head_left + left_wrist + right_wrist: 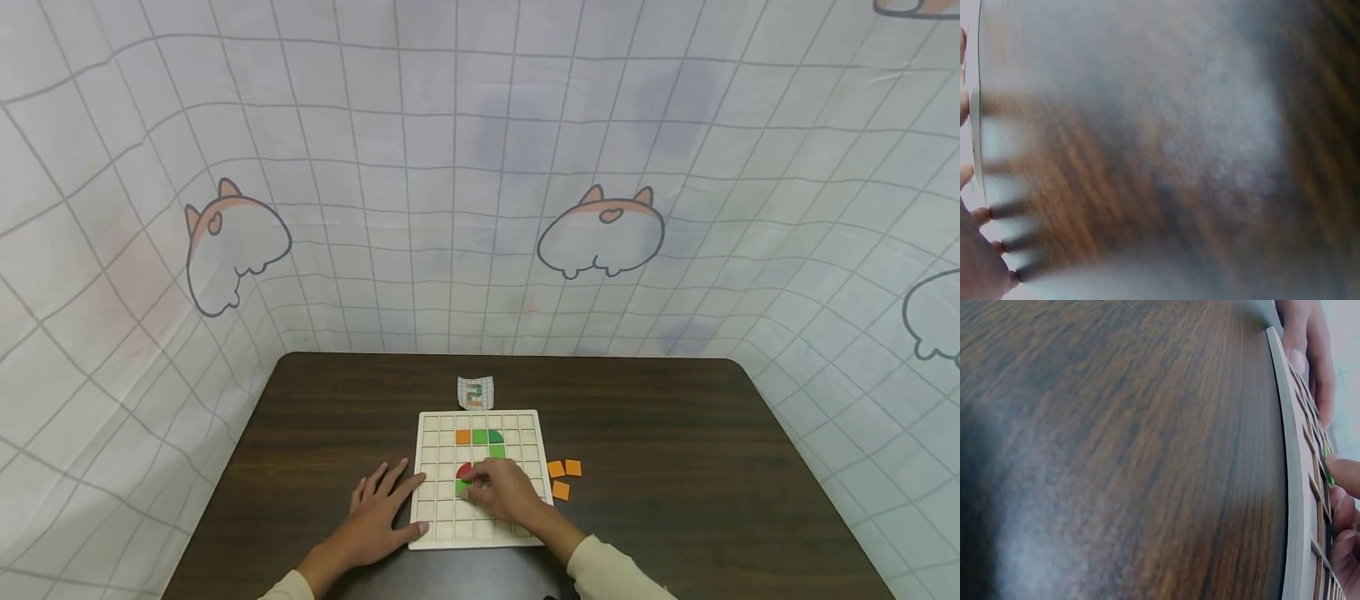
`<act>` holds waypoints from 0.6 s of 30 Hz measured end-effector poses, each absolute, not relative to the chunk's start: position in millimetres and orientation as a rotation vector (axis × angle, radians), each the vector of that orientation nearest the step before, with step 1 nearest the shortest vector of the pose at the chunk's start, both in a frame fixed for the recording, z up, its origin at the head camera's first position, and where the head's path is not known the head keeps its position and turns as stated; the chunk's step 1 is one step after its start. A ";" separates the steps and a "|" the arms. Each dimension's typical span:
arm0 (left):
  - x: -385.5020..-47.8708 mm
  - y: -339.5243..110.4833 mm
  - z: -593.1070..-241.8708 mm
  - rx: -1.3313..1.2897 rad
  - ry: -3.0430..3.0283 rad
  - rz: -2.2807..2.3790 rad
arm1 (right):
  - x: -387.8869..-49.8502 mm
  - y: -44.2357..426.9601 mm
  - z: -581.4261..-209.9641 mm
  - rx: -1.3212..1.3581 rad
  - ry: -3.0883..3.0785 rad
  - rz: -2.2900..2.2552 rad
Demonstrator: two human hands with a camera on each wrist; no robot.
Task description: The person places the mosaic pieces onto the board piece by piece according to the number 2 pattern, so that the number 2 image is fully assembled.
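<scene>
A cream grid board [435, 533] lies on the dark table. My left hand [375, 517] is spread at its left side, thumb and forefinger touching the edge. Over the middle of the board, my right hand [506, 493] has curled fingers and pinches a green square tile [461, 488], whose edge [1328, 467] shows by the thumb in the right wrist view. Just above that tile is a red rounded piece [464, 471], partly behind the fingers. Farther up the board sit an orange tile [462, 437], a green tile [480, 437], a dark green quarter-round piece [496, 436] and another green tile [497, 451].
Three loose orange tiles, one of them the nearest tile [560, 491], lie right of the board. A small pattern card [476, 393] with a printed coloured figure lies behind the board. A white grid-patterned cloth [420, 250] surrounds the table's back and sides.
</scene>
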State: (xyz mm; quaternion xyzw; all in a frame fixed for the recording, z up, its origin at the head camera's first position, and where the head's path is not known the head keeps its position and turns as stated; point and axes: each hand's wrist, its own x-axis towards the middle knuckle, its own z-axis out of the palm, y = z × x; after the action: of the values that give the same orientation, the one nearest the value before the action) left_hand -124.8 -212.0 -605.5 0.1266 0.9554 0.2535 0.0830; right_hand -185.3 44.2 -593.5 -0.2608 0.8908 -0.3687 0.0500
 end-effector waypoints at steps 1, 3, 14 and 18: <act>-124.9 -211.9 -605.4 0.377 2.852 0.756 | -185.5 44.7 -593.2 -0.797 2.708 -1.122; -124.9 -211.7 -605.2 0.373 2.850 0.758 | -185.6 45.4 -592.4 -0.792 2.697 -1.122; -126.6 -211.9 -605.2 0.359 2.848 0.742 | -186.2 45.8 -591.4 -0.787 2.681 -1.120; -126.3 -211.8 -604.4 0.356 2.840 0.751 | -185.1 49.3 -588.7 -0.814 2.659 -1.153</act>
State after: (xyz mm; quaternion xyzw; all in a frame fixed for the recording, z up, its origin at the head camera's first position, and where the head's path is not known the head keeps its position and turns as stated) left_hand -126.3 -211.8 -604.4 0.1200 0.9557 0.2529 0.0911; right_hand -185.1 49.3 -588.7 -0.2697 0.8814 -0.3822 0.0659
